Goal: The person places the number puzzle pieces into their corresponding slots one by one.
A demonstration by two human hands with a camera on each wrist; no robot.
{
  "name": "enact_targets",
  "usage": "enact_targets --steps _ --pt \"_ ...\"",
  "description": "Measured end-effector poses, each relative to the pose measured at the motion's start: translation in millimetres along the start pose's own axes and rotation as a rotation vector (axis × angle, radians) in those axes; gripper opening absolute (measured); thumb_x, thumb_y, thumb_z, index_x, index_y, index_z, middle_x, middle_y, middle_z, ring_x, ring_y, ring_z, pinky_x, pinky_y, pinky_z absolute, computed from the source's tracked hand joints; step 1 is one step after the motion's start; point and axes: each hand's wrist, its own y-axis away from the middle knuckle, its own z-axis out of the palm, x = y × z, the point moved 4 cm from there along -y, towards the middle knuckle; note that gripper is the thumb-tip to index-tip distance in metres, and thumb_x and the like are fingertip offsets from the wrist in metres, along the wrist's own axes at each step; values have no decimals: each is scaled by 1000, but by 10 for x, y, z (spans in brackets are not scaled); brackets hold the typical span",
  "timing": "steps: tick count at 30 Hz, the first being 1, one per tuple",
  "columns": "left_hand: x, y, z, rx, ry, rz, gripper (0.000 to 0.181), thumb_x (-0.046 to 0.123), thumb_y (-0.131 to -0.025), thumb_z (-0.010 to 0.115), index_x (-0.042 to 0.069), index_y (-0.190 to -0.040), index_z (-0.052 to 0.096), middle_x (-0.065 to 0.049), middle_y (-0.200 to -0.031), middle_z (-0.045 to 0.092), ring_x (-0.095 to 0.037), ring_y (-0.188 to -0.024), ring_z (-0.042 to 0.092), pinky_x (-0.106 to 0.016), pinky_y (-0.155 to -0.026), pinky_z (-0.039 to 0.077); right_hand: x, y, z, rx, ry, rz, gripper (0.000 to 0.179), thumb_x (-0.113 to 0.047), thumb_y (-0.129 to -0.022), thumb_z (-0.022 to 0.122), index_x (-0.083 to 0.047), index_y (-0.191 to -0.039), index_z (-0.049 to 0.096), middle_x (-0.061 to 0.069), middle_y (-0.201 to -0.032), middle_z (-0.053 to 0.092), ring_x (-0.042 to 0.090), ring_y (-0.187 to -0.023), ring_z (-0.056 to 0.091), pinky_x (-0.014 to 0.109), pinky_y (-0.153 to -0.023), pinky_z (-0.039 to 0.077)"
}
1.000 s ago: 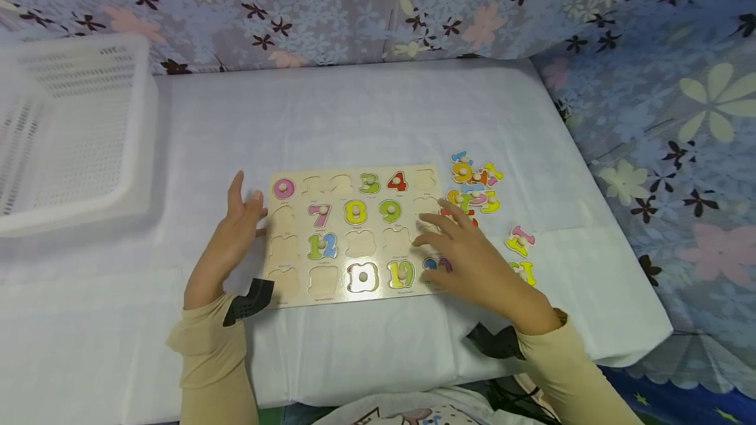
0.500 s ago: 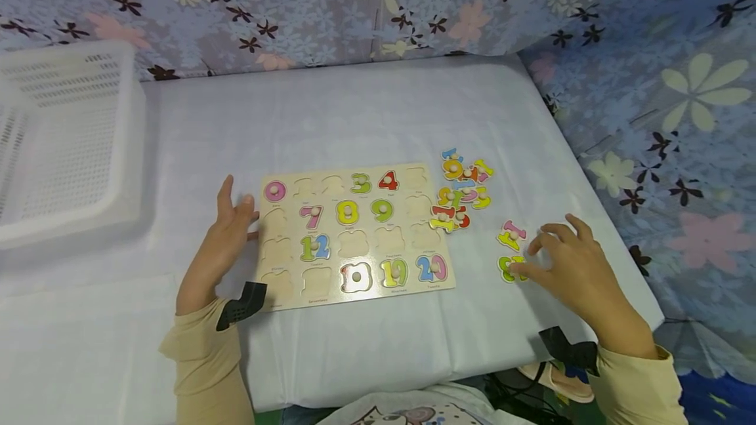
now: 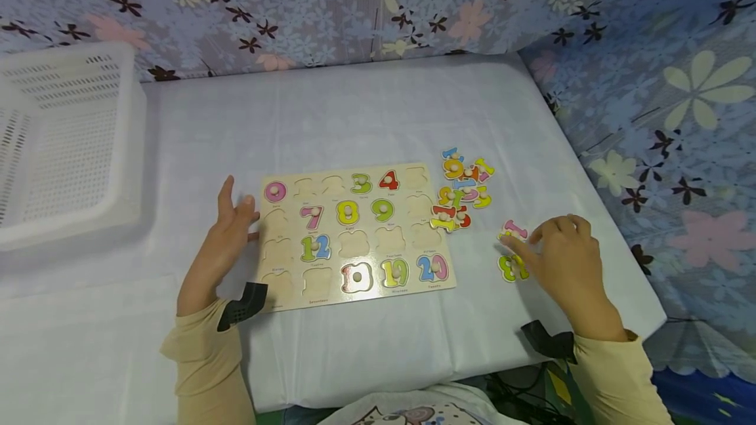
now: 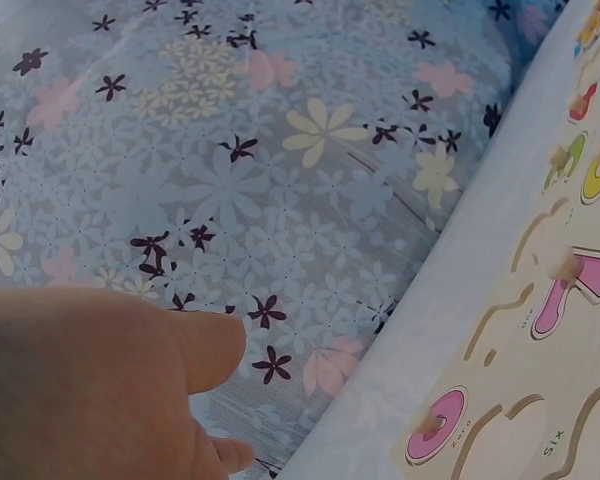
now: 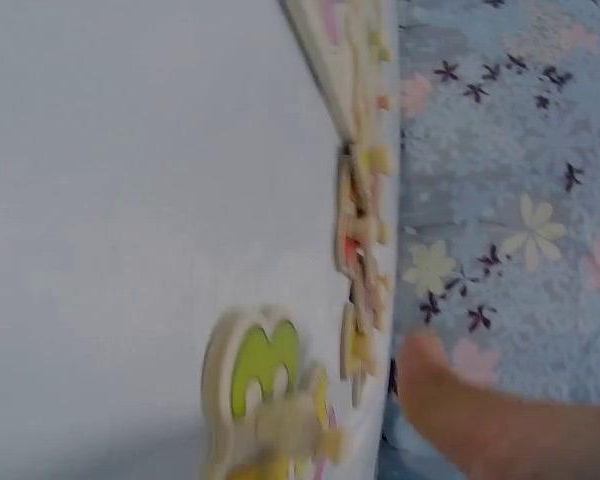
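A wooden number puzzle board lies on the white cloth; several knobbed number pieces sit in its recesses, among them a pink 0 and a pink 7. My left hand rests at the board's left edge, fingers extended and holding nothing. To the right of the board, my right hand is over a loose pink-and-yellow number piece. Its thumb overlaps the piece, with a gap between thumb and forefinger. Just below lies a green-and-yellow number piece, seen close in the right wrist view.
A pile of loose number pieces lies against the board's right side, some overlapping its edge. A white plastic basket stands at the left. Flowered cloth hangs behind and to the right of the table.
My right hand has left the board's right part, uncovering the 20, and gone right to the loose pieces. It then shifted from the green-and-yellow piece up to the pink-and-yellow one.
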Motion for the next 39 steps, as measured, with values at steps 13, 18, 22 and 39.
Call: enact_targets --steps 13,18,22,39 --pt "-2 3 -18 8 5 -1 70 52 -103 23 30 -150 -24 -30 -153 20 -43 -132 38 -60 -108 24 -153 -276 159 -204 -20 193 52 -35 -85 74 12 -93 51 36 -103 46 62 -113 29 83 -91 9" --pt "-1 12 -33 10 -12 -6 71 54 -102 23 30 -150 -23 -31 -150 26 -46 -128 43 -63 -107 22 -285 -398 50 -130 -113 114 47 -23 -84 75 7 -112 52 28 -100 55 57 -112 34 78 -98 5" --pt "2 15 -34 9 4 0 71 53 -102 24 30 -151 -23 -31 -152 23 -44 -131 40 -61 -108 24 -512 -542 -42 -90 -165 -23 41 -16 -82 77 1 -112 55 24 -98 56 55 -112 35 75 -102 3" --pt "-5 12 -56 9 9 -22 69 50 -103 24 31 -151 -22 -30 -150 28 -41 -133 38 -60 -109 22 -1456 -670 224 -298 -151 -390 39 -10 -69 83 -12 -104 66 8 -97 59 37 -112 41 55 -109 16"
